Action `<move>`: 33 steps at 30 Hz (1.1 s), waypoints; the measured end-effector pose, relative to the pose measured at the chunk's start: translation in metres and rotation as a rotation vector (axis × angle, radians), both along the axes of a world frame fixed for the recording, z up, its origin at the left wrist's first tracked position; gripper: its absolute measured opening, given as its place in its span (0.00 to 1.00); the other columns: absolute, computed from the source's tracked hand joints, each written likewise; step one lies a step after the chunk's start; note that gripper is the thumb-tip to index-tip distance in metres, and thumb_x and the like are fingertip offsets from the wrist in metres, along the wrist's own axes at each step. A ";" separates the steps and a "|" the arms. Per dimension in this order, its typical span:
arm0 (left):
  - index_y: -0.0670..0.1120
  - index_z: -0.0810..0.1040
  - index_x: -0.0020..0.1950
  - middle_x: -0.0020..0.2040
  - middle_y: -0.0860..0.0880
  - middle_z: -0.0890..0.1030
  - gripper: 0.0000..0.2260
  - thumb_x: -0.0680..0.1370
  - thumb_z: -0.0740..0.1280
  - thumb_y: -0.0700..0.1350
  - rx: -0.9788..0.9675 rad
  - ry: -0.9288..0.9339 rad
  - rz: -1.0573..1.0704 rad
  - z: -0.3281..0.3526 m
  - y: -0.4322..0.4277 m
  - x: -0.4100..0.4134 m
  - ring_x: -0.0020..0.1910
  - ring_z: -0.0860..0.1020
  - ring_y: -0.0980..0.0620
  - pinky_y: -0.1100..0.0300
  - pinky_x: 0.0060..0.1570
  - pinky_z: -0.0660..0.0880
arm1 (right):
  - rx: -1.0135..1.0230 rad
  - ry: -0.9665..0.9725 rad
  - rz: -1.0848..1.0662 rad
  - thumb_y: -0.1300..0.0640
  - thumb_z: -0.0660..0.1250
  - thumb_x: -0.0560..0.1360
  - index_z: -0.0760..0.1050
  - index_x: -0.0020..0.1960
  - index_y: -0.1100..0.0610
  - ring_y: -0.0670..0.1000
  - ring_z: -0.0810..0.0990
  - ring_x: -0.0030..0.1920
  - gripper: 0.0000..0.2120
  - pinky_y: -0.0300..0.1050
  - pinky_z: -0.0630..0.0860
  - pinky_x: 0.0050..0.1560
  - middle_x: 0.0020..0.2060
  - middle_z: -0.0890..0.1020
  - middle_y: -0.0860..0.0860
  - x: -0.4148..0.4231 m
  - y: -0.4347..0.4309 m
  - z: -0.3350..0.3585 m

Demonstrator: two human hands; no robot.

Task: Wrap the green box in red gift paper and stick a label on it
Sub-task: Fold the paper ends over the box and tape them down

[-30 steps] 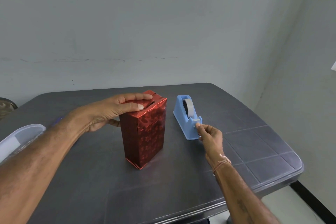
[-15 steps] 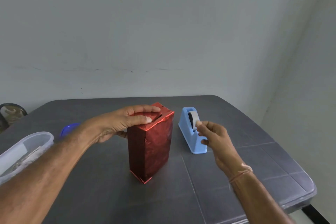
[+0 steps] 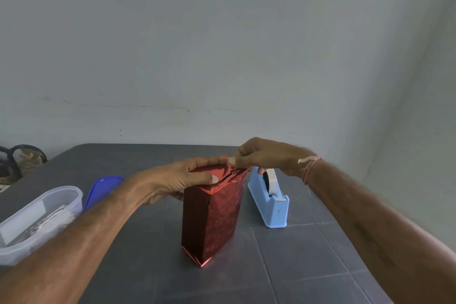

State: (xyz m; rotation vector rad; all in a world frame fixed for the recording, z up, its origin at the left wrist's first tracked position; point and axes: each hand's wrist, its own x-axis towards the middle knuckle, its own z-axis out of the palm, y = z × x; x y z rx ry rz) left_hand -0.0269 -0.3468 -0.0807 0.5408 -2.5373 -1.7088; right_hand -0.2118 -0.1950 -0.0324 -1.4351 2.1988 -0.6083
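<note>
1. Placement first: the wrapped box (image 3: 209,219) stands upright on the tabletop (image 3: 308,269), just beside the blue tape dispenser (image 3: 270,205) on its right. A clear plastic container (image 3: 37,215) and a blue lid (image 3: 102,186) lie well off to its left.
2. Our left hand (image 3: 182,180) lies over the top of the box, its grip released, with fingers laid straight and pressing down the folded flaps of red gift paper (image 3: 230,175).
3. Our right hand (image 3: 266,158) is at the far top edge, its grip pinching what looks like a short strip of tape (image 3: 231,161). The strip is small and partly hidden, so we cannot tell how much of it touches the paper.
4. We judge the step in hand to be taping the top flaps shut. To do it well, we would hold the flaps flat and tight with the left hand until the tape is on.
5. We would lay the strip across the seam so it catches paper on both sides, then rub it down from the middle outward. The shiny paper looks slick, and a loose end may lift.
6. We would press straight down, not sideways, because the box is tall and narrow and could tip toward the dispenser.
7. No label shows on the box, so that part seems left to do.
</note>
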 end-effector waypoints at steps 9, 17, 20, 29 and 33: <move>0.71 0.72 0.69 0.64 0.55 0.79 0.22 0.79 0.71 0.53 0.014 -0.004 0.010 -0.002 -0.003 -0.002 0.53 0.79 0.54 0.59 0.44 0.73 | 0.123 0.113 0.020 0.36 0.68 0.77 0.82 0.51 0.54 0.46 0.79 0.47 0.21 0.45 0.75 0.49 0.44 0.82 0.47 -0.001 -0.020 0.014; 0.72 0.72 0.69 0.65 0.54 0.79 0.22 0.79 0.71 0.53 0.016 0.001 -0.001 -0.003 -0.006 -0.003 0.53 0.80 0.55 0.60 0.43 0.74 | 0.213 0.229 0.028 0.34 0.68 0.75 0.80 0.43 0.51 0.49 0.78 0.45 0.19 0.48 0.77 0.50 0.41 0.82 0.49 -0.004 -0.030 0.011; 0.73 0.72 0.68 0.66 0.55 0.78 0.21 0.80 0.70 0.53 0.008 0.002 -0.021 -0.003 -0.007 -0.003 0.56 0.80 0.54 0.62 0.42 0.74 | 0.232 0.266 0.025 0.35 0.70 0.73 0.77 0.38 0.50 0.50 0.76 0.40 0.19 0.47 0.74 0.45 0.38 0.81 0.50 -0.005 -0.036 0.010; 0.76 0.72 0.67 0.65 0.55 0.77 0.21 0.79 0.70 0.55 0.004 -0.001 -0.035 -0.004 -0.008 -0.003 0.57 0.79 0.52 0.57 0.48 0.76 | 0.280 0.423 0.026 0.34 0.72 0.72 0.74 0.34 0.55 0.48 0.74 0.33 0.25 0.46 0.71 0.43 0.31 0.77 0.48 -0.001 -0.045 0.016; 0.74 0.71 0.69 0.65 0.55 0.77 0.21 0.79 0.70 0.55 0.000 -0.004 -0.040 -0.004 -0.007 -0.003 0.55 0.79 0.52 0.57 0.48 0.76 | 0.324 0.474 0.038 0.36 0.72 0.73 0.72 0.33 0.54 0.47 0.73 0.32 0.24 0.46 0.71 0.43 0.30 0.75 0.47 0.006 -0.047 0.021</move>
